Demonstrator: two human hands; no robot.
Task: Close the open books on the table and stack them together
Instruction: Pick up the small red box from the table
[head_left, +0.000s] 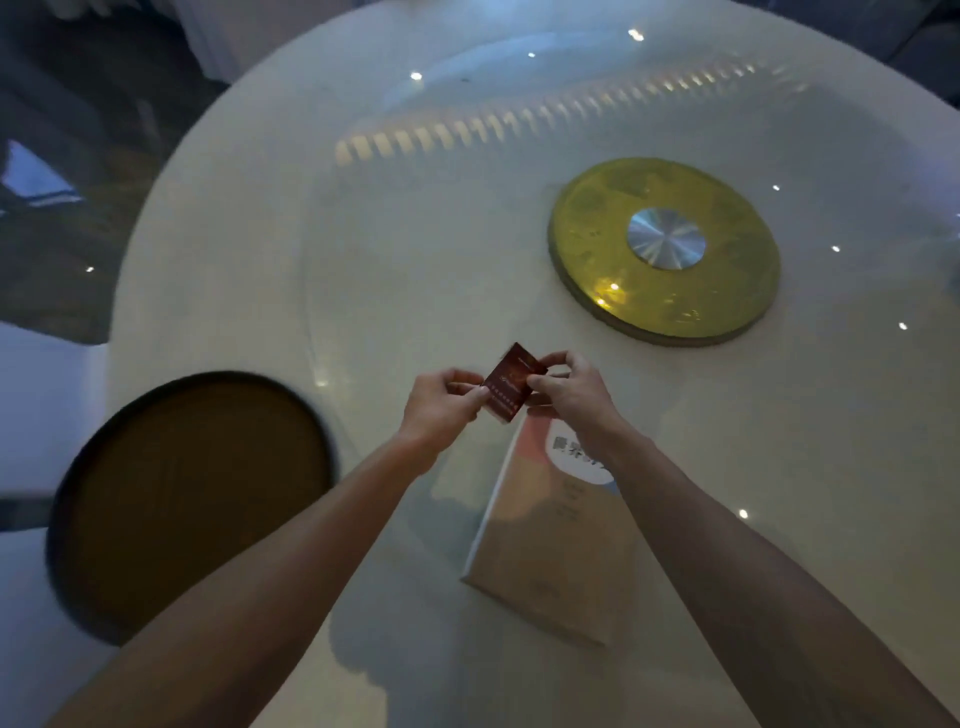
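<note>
A small dark red book (511, 382) is held up above the table between both hands. My left hand (441, 405) pinches its left lower edge and my right hand (569, 387) grips its right side. Below and under my right forearm a larger closed book (540, 535) with a tan, pink and white cover lies flat on the round white table (363, 260). Its upper right corner is hidden by my right wrist.
A yellow round disc (597, 270) with a silver centre sits in the middle of the table, right of the hands. A round brown stool seat (192, 499) with a dark rim stands at the table's left near edge. Dark floor lies beyond the table at left.
</note>
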